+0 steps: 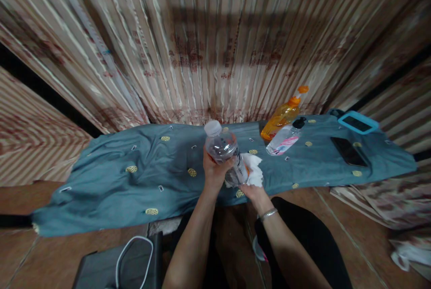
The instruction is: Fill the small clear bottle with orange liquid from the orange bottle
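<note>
1. Head view: the left hand (215, 170) has its grip closed around a clear plastic bottle (225, 152), fingers wrapped about its middle. The bottle is tilted, white cap up and to the left, held just above the front of the bench.
2. The right hand (255, 189) is closed on a crumpled white cloth (253, 168), pressing it against the bottle's lower side, so cloth and bottle touch. A silver bracelet (268, 213) sits on that wrist.
3. The bench is draped with a blue-grey cover (134, 181) dotted with yellow motifs.
4. Behind the hands, to the right, an orange bottle (283, 116) and a small clear bottle with a black cap (286, 138) lie side by side, touching.
5. Farther right, a dark phone (348, 151) lies flat, and a blue-cased device (358, 123) rests near the back edge.
6. Striped curtains (202, 46) hang behind the bench.
</note>
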Demonstrator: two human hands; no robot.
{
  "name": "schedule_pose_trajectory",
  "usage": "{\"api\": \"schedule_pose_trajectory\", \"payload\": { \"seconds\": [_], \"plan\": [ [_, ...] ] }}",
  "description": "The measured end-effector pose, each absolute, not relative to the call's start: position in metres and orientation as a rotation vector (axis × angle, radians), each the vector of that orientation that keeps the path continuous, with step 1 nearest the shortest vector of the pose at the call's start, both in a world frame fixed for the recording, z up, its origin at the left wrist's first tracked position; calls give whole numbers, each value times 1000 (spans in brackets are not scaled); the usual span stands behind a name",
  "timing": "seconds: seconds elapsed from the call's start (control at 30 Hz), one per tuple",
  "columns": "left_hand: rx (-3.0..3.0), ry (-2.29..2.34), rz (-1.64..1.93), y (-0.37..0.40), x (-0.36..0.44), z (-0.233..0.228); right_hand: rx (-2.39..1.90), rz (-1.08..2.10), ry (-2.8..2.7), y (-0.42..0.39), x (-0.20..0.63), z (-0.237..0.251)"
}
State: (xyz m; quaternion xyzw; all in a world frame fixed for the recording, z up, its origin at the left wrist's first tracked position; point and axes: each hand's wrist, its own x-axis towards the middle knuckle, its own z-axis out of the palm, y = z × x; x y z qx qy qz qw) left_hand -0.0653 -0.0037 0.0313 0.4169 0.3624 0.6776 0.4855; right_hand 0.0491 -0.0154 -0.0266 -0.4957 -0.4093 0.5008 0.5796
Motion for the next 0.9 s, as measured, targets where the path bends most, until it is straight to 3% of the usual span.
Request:
{"api": "schedule_pose_trajectory", "payload": {
  "seconds": [0.2,0.43,0.73,0.9],
  "plan": [
    [1197,1094,1713,-4,-70,32,-962,1407,-666,-34,22,-24],
    [1493,1288,1579,-15,-64,30,-1140,1196,-689,-27,38,-18],
    [1569,1186,1461,-16,-55,24,-976,1081,-871,4,68,49],
    [1437,1218,1506,-9,-73,28,-1121,1112,-810,15,73,15]
  ]
}}
